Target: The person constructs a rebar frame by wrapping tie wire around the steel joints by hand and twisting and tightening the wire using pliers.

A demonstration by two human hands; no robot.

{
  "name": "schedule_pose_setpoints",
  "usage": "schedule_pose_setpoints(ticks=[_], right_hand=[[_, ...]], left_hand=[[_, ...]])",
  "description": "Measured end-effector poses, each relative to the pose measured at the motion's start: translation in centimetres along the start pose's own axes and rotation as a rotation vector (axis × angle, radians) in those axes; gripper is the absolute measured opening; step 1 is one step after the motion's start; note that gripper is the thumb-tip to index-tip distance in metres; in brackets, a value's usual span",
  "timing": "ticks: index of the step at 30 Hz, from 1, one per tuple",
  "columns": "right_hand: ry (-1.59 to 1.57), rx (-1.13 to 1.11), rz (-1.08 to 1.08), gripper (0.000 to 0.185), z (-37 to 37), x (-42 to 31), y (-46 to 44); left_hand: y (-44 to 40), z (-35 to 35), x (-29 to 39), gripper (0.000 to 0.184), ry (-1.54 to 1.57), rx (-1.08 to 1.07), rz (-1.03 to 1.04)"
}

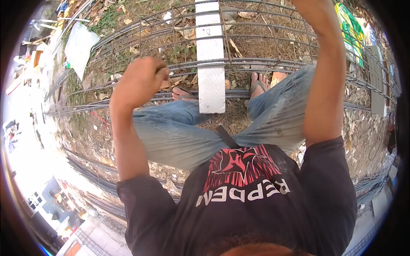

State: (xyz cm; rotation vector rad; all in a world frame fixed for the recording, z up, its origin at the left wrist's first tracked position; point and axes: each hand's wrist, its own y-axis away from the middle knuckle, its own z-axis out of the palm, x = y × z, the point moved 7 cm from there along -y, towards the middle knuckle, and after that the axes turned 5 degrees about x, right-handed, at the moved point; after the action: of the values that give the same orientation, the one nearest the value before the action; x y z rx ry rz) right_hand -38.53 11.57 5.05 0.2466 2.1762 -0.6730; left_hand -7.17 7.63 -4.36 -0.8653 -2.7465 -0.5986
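Observation:
My left hand (pixel 142 81) is curled, its thumb and fingers bent together over the near bars of a rebar cage (pixel 252 62). What it holds, if anything, is hidden. My right arm reaches to the top edge, where only the wrist and the start of my right hand (pixel 314 7) show; its fingers are out of frame. The cage of long steel bars with thin square ties stretches across the view in front of me. A long white beam-like piece (pixel 211 91) crosses beneath it, its near end between my feet.
Loose rebar rods (pixel 85 104) lie along the ground, passing near my sandalled feet (pixel 259 83). Dry leaves and rubble cover the soil. A pale sheet (pixel 78 50) is at the left; a green and yellow sack (pixel 351 32) and a grey board (pixel 376 81) are at the right.

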Motion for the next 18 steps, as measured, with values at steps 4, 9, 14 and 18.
schedule_pose_setpoints(ticks=[4, 9, 14, 18], right_hand=[[0.021, 0.003, -0.013, 0.036, 0.8, 0.4, 1.2], [0.114, 0.011, -0.151, 0.035, 0.4, 0.2, 2.6], [0.064, -0.024, -0.112, 0.035, -1.2, 1.2, 2.6], [0.167, 0.002, -0.102, 0.035, -0.5, 2.4, 2.3]], left_hand=[[0.3, 9.7, -0.3, 0.026, -0.324, -0.091, -0.038], [-1.9, 10.5, -0.6, 0.027, -0.338, -0.090, -0.104], [-1.9, 11.0, 1.0, 0.021, -0.396, -0.181, -0.031], [-1.7, 11.7, 1.0, 0.017, -0.472, -0.263, -0.025]])
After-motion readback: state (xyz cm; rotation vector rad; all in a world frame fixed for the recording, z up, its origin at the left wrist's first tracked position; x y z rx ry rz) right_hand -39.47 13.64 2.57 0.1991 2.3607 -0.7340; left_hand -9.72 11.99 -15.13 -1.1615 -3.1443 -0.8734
